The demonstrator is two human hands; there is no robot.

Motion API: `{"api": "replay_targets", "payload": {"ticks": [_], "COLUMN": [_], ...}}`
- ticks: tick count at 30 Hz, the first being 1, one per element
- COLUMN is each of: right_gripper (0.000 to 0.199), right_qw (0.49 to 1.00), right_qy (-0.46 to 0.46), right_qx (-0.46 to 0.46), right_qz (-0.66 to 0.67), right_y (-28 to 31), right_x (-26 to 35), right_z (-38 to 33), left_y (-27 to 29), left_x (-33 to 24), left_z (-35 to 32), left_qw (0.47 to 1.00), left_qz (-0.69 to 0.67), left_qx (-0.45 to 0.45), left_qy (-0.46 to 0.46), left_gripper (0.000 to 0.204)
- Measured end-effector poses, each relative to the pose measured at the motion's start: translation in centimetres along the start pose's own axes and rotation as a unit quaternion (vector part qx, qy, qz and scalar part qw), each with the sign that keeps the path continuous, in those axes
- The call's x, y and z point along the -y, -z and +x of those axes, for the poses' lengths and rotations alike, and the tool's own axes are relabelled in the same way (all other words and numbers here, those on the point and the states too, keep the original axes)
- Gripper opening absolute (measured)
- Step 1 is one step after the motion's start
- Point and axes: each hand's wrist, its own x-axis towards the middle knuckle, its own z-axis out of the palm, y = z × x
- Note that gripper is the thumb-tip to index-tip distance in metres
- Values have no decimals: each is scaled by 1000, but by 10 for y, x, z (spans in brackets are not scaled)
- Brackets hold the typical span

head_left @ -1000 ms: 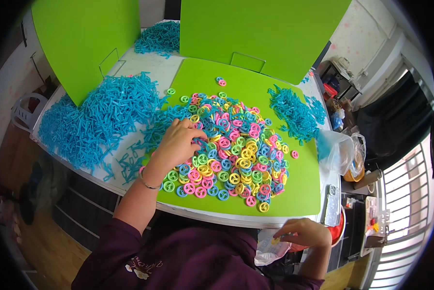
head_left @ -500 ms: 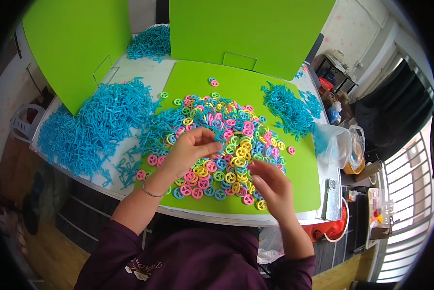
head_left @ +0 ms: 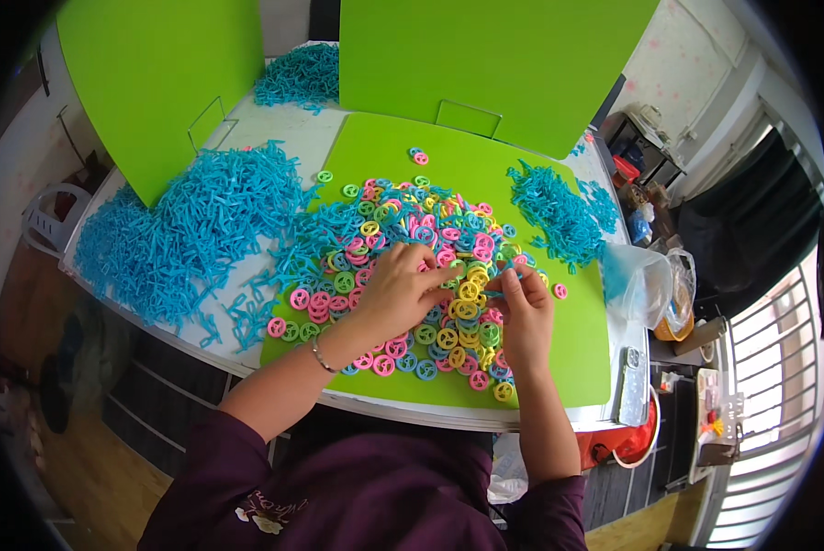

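Note:
Small plastic wheels (head_left: 381, 365) in pink, yellow, green and blue lie heaped on a green board (head_left: 577, 367). My left hand (head_left: 401, 289), with a bracelet at its wrist, is over the middle of this heap. Its thumb and fingers are bent close together at the wheels, and whatever lies between them is too small to make out. Just to the right, my right hand (head_left: 526, 317) pinches a small blue plastic piece (head_left: 493, 294) above the wheels. Loose blue plastic pieces (head_left: 315, 241) mix into the heap's left side.
A big mound of blue pieces (head_left: 201, 220) covers the table's left, with smaller piles at the back (head_left: 297, 78) and right (head_left: 554, 213). Upright green panels (head_left: 494, 69) stand behind. At the right edge are a clear plastic bag (head_left: 634, 285) and a phone (head_left: 630, 386).
My left hand has moved slightly right and its fingers have come down onto the wheels. My right hand has risen a little, and its fingers have closed on a blue piece. The view has shifted slightly.

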Motion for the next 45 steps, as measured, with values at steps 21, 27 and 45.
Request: {"api": "replay_targets", "payload": {"ticks": [21,27,45], "right_gripper": [22,25,35], "right_qw": [992,994,847], "right_qy": [23,55,278], "right_qx": [88,75,110], "right_qz": [-83,-48,-439], "right_y": [-23,-28,-22], "right_x": [-13,-21,4], "right_z": [-25,-29,-30], "left_y": [22,19,23], "left_x": [-15,-17,-10], "left_z": [-2,-7,-5], "left_qw": [750,751,692], "left_qz": [-556,-567,-602], "left_qx": [18,-2,65], "left_qy": [358,338,392], "left_gripper": [19,17,12]}}
